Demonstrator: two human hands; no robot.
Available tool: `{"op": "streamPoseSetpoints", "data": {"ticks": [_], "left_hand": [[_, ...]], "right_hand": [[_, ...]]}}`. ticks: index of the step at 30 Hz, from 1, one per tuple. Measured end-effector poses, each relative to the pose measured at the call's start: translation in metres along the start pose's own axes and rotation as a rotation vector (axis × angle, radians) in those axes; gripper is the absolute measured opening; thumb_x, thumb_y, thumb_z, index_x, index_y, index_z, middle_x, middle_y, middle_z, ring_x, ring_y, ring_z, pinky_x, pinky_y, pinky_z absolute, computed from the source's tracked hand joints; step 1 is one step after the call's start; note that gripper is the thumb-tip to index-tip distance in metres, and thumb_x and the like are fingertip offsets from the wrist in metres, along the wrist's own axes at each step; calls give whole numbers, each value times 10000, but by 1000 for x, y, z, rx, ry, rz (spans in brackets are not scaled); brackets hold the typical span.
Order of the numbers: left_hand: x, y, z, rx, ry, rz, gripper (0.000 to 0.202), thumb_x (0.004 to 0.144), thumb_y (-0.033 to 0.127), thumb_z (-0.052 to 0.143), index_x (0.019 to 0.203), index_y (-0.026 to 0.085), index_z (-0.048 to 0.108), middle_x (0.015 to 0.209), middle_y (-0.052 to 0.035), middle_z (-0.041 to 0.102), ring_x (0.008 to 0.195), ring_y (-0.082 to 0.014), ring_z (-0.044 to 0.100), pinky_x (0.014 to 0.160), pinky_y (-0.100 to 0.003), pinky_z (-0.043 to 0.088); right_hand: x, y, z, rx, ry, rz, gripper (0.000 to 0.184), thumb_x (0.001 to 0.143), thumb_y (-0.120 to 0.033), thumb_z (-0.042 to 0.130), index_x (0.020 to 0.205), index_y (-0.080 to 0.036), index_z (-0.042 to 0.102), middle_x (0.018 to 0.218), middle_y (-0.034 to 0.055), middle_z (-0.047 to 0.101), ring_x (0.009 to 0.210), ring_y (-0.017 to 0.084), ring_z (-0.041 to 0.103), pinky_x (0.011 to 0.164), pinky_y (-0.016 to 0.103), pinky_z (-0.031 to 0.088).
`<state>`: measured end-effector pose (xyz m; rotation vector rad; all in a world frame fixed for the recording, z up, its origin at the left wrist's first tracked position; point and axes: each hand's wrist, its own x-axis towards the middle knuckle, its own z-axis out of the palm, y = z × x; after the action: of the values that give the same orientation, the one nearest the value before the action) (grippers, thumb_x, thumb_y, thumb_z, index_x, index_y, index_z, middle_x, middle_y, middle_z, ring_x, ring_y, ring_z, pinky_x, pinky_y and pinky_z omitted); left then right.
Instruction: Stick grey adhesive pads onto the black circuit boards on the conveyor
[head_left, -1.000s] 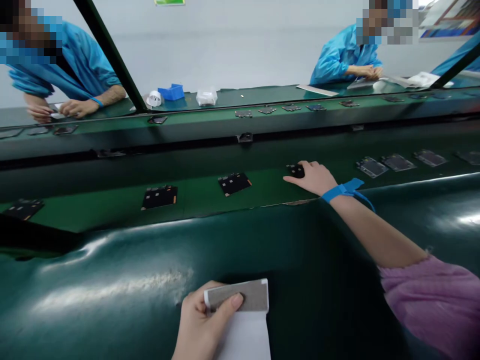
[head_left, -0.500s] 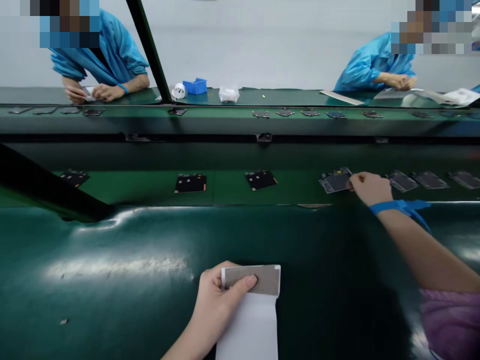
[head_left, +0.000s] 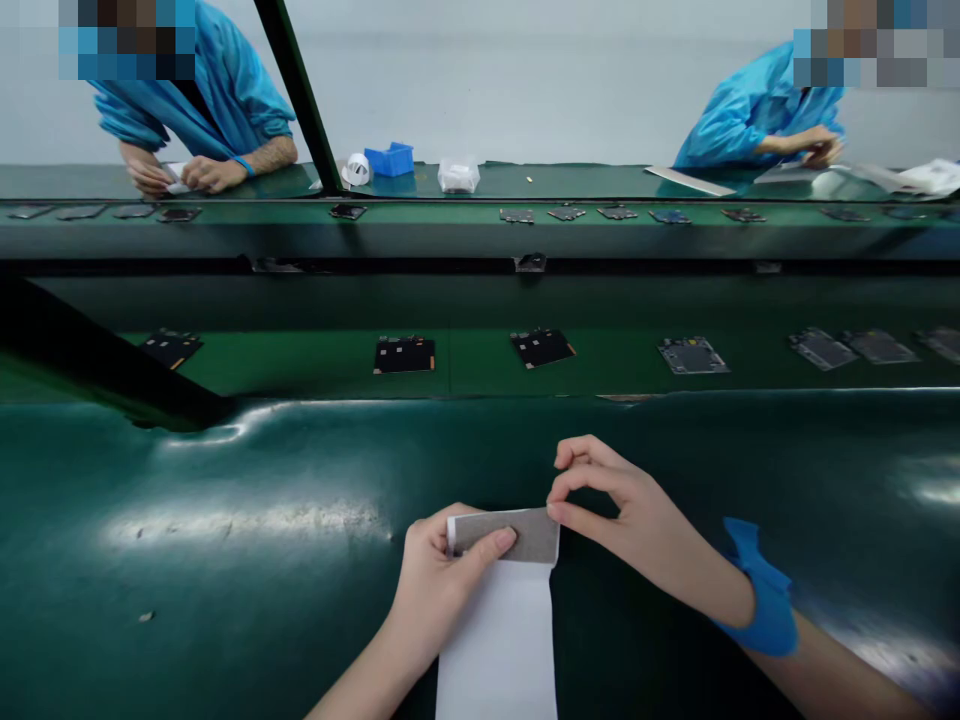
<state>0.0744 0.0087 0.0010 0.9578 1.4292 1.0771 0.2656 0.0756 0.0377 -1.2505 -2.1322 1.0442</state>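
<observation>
One gray strip [head_left: 535, 537] lies between both hands [head_left: 441, 572] [head_left: 637, 505], gripped by the left.

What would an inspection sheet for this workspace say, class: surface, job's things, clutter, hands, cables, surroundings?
Surface: glossy dark-green bench, pale scuffing at left.
Job's things: white sheet with a grey strip at its upper end; flat boards in a row beyond.
Clutter: small pale scrap, left of the hands.
Left hand: holds the sheet, thumb on the strip.
Right hand: fingertips at the strip's right corner, grip unclear; blue band at wrist.
Cables: nothing seen.
Surroundings: two people in blue; blue bin between them.
</observation>
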Motion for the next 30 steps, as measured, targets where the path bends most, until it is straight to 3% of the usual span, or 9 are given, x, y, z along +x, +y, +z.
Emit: {"op": "streamPoseSetpoints", "data": {"ticks": [3, 8, 15, 18, 20, 23, 27, 30], "left_hand": [[1, -2, -1, -10, -6, -8, 262, 669, 396, 720, 594, 149, 669, 512, 8, 547, 474, -96, 425, 467, -204, 335], [2, -4, -2, -9, -11, -11, 266, 676, 390, 722, 582, 149, 663, 512, 7, 541, 480, -96, 425, 466, -202, 332], [2, -1, 0, -15, -18, -13, 259, 677, 372, 727, 572, 147, 653, 504, 11, 530, 474, -91, 420, 461, -197, 326], [3, -1, 0, -9, -10, -40, 263, 675, 380, 729, 581, 144, 663, 505, 6, 539, 473, -91, 427, 457, -194, 331], [3, 0, 0, -11, -5, -70, 258, 676, 386, 726, 603, 144, 678, 520, -5, 566, 482, -100, 451, 458, -195, 343], [2, 0, 1, -26, -7, -104, 265, 674, 404, 727, 625, 146, 690, 546, -18, 600, 495, -113, 486, 459, -196, 360], [1, 0, 1, -22, 19, -113, 255, 683, 399, 727, 623, 153, 696, 555, -17, 619, 504, -113, 502, 479, -196, 379], [1, -1, 1, -8, 4, -112, 256, 671, 398, 734, 603, 154, 692, 533, -13, 610, 491, -114, 494, 472, -200, 374]], "right_hand": [[1, 1, -2, -19, -1, 13, 177, 829, -336, 582, 675, -255, 613, 933, 36, 541, 842, 193, 588, 723, 337, 535], [2, 1, 1, -35, 17, 36, 103, 818, -328, 597, 739, -268, 624, 1045, 44, 540, 989, 224, 585, 764, 350, 539], [-3, -6, 4, -70, -53, -33, 198, 903, -304, 472, 731, -244, 547, 1001, 56, 514, 852, 190, 587, 697, 336, 541], [1, -8, 1, -98, -8, -79, 211, 932, -301, 412, 756, -240, 510, 988, 64, 506, 886, 195, 577, 735, 334, 527], [16, 1, -11, -134, 94, -88, 225, 938, -339, 395, 767, -236, 498, 997, 73, 501, 936, 210, 563, 799, 358, 506], [59, 38, -46, -232, 189, -58, 254, 914, -420, 402, 784, -227, 508, 995, 88, 502, 902, 227, 548, 819, 397, 482], [124, 103, -101, -376, 131, 52, 280, 875, -441, 423, 761, -205, 522, 990, 112, 506, 807, 225, 550, 776, 407, 487], [155, 130, -126, -460, 45, 109, 265, 866, -420, 450, 749, -202, 546, 948, 105, 529, 808, 227, 565, 799, 399, 487]]}}
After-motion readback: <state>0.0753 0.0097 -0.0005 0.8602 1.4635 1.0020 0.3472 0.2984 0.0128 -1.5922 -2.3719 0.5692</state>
